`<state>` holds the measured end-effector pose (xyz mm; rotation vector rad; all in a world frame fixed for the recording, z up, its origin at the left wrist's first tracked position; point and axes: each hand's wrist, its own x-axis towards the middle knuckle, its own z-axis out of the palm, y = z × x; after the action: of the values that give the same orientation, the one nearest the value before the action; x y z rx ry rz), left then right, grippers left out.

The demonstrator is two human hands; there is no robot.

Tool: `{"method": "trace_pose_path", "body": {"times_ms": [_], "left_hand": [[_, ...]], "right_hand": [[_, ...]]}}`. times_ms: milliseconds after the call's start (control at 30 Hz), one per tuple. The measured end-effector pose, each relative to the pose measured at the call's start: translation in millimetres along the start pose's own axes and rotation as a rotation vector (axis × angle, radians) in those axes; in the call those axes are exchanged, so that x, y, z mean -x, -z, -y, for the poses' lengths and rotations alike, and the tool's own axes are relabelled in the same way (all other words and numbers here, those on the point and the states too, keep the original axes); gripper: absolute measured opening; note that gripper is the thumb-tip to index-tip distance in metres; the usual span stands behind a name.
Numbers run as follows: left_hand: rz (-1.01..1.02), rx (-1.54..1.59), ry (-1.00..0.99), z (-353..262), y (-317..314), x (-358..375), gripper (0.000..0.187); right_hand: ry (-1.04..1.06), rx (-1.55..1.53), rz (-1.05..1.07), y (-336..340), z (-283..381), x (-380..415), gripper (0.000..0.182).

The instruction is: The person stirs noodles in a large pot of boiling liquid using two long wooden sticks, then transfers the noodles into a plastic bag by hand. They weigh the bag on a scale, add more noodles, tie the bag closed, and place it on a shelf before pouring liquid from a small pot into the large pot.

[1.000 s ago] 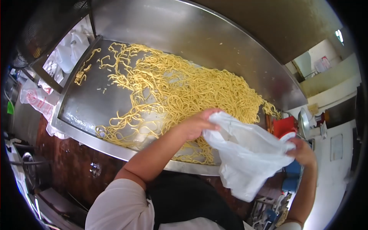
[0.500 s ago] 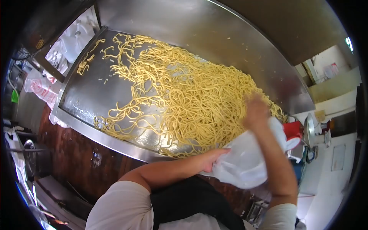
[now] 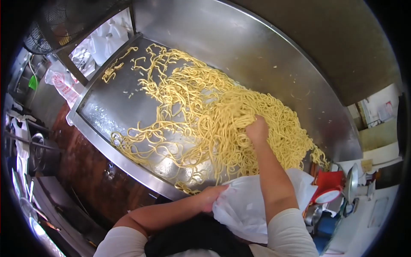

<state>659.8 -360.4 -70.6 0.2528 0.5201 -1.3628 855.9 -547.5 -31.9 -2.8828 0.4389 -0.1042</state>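
Yellow noodles (image 3: 282, 132) lie in a wide heap on a stainless steel worktop (image 3: 111, 100), with loose strands scattered toward its left end. My right hand (image 3: 257, 129) is closed in the middle of the heap, on a clump of noodles that looks slightly raised and blurred; its fingertips are hidden. Near the front edge, my left hand (image 3: 212, 198) is closed on the rim of a translucent plastic bag (image 3: 242, 205). The bag hangs in front of my body, under my right forearm. How much it holds cannot be seen.
A steel back wall (image 3: 239, 47) rises behind the noodles, and a raised rim (image 3: 124, 165) edges the front. Right of the bag are a red container (image 3: 329, 182) and a metal lid (image 3: 352, 184). White jugs (image 3: 102, 47) stand beyond the left end.
My right hand has moved left from beside the bag into the noodles and closed on a clump. My left hand still grips the bag, lower in view. The view has shifted.
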Motion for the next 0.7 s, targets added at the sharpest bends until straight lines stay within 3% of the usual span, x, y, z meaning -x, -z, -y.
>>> {"method": "trace_pose_path", "body": {"times_ms": [67,100,167,233,333,467,567,600,633,667,700], "left_hand": [[0.007,0.007,-0.014,3.1,-5.4,4.1,0.049],[0.012,0.021,-0.017,6.0,-9.3,3.9,0.05],[0.036,0.06,-0.011,11.5,-4.1,-9.4,0.048],[0.047,0.088,0.002,11.5,-3.0,-14.2,0.047],[0.105,0.058,-0.04,-13.4,-20.3,-5.3,0.043],[0.172,0.104,-0.161,-41.8,-27.4,-5.6,0.047],[0.137,0.178,-0.27,-74.5,-32.9,12.9,0.048],[0.074,0.231,-0.342,-85.8,-22.1,8.3,0.046],[0.009,0.285,-0.414,-97.0,-11.8,6.6,0.045],[0.004,0.291,-0.417,-109.1,-4.3,11.1,0.045],[0.012,0.329,-0.502,-121.9,2.9,17.8,0.041]], "right_hand": [[-0.254,-0.54,0.22,30.8,28.0,3.1,0.037],[-0.236,-0.528,0.205,42.5,32.3,-3.1,0.037],[-0.061,-0.976,-0.031,74.2,38.4,-12.1,0.035],[-0.103,-1.193,-0.014,149.6,58.1,-29.7,0.033],[0.195,-1.444,-0.043,251.2,99.1,-39.1,0.03],[0.371,-1.388,-0.135,307.6,119.9,-38.5,0.031],[0.444,-1.413,-0.124,264.2,103.8,-24.7,0.039],[0.367,-1.427,-0.091,237.5,99.9,-11.2,0.044],[0.376,-1.316,-0.029,205.6,82.9,1.5,0.027],[0.257,-1.028,0.04,178.9,81.3,28.9,0.029],[0.352,-0.59,0.22,149.4,72.3,58.7,0.032]]}}
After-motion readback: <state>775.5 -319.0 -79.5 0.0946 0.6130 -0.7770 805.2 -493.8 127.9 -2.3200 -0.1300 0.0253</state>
